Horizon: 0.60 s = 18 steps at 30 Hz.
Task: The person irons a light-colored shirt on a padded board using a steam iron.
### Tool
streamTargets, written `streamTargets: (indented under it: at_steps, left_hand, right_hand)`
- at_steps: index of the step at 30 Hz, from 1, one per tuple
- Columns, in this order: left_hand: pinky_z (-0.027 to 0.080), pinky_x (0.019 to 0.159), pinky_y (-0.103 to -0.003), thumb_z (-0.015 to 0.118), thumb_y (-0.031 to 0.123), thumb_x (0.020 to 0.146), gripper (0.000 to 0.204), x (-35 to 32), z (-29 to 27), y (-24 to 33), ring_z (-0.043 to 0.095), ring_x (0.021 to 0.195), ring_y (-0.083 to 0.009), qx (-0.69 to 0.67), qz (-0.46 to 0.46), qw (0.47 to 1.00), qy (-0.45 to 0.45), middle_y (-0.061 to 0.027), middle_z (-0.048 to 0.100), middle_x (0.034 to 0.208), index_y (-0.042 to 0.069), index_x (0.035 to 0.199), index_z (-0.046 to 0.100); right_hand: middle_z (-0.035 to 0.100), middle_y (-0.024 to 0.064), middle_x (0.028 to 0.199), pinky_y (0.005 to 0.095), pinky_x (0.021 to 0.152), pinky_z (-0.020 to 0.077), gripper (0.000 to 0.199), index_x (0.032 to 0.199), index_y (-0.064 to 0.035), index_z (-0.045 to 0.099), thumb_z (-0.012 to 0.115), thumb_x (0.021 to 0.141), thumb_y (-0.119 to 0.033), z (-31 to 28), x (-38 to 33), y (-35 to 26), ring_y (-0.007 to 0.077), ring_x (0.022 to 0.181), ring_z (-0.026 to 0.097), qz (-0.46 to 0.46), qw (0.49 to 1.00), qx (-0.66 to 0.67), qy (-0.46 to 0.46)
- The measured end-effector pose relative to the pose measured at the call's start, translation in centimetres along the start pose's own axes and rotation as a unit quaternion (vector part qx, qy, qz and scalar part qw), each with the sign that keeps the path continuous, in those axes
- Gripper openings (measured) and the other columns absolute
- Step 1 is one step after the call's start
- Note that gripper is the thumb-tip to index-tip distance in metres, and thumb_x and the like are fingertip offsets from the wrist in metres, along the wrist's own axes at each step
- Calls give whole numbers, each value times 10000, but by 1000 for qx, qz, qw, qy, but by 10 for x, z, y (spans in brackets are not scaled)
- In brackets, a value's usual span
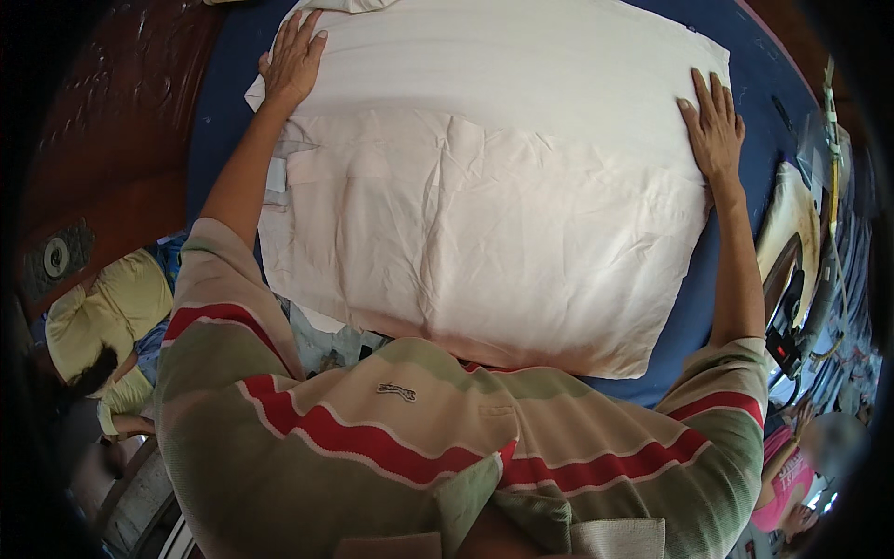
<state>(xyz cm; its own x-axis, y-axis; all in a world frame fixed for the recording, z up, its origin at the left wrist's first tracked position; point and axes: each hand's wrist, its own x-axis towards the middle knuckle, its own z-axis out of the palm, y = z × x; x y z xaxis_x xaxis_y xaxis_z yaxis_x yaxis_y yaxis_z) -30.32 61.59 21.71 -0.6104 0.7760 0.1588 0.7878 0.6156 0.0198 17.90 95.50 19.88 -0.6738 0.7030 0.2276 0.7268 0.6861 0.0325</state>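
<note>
A wide white cloth (521, 84) lies spread over a dark blue table cover (219, 121). Its far part looks smooth; the near part (512, 252) is creased and hangs toward my body. My left hand (294, 61) rests flat near the far left edge, fingers stretched out. On the right edge, my right hand (715, 126) also lies flat with its fingers spread. Neither hand grips anything. A small pale tag (277, 175) shows at the cloth's left side.
At the right stands an iron (790, 303) beside a scorched pale pad (785, 224), with a hose and cable (832, 140) rising there. Carved dark wood (121, 112) borders the left. One person in yellow (116, 298) sits at left; another in pink (785, 480) is at lower right.
</note>
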Motion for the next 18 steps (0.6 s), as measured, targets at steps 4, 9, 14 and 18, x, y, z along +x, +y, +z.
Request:
streamTargets:
  at_steps: [4,9,14,18]
  left_hand:
    - [171,1026,-606,282,519,926,517,18,4,-24,170,1379,-259,52,7,999,2,-21,197,1500,360,1415,235]
    - [182,1023,-593,335,477,923,531,19,-6,9,204,1368,-258,121,-12,990,74,-48,223,1490,315,1420,240]
    - [183,1028,-572,400,469,909,555,-116,-44,58,209,1366,-243,-19,117,993,-8,-45,232,1487,280,1416,273]
    - [172,1018,-597,392,434,924,547,-131,-39,64,199,1369,-258,61,117,991,-32,-47,210,1496,262,1426,257]
  right_hand:
    - [255,44,1477,573,1059,151,628,1402,-357,286,321,854,-662,0,-2,15,288,1364,211,0,1000,-18,0]
    - [239,75,1479,606,1030,192,601,1412,-348,254,346,878,-608,-25,-8,-2,313,1361,209,-7,983,-168,-66]
    - [285,90,1457,557,1041,202,586,1396,-298,320,341,890,-593,-48,-113,-60,329,1343,238,-55,996,46,54]
    - [290,95,1455,529,1063,171,566,1390,-284,337,356,899,-565,-55,-135,-49,317,1345,236,-25,1000,18,-7]
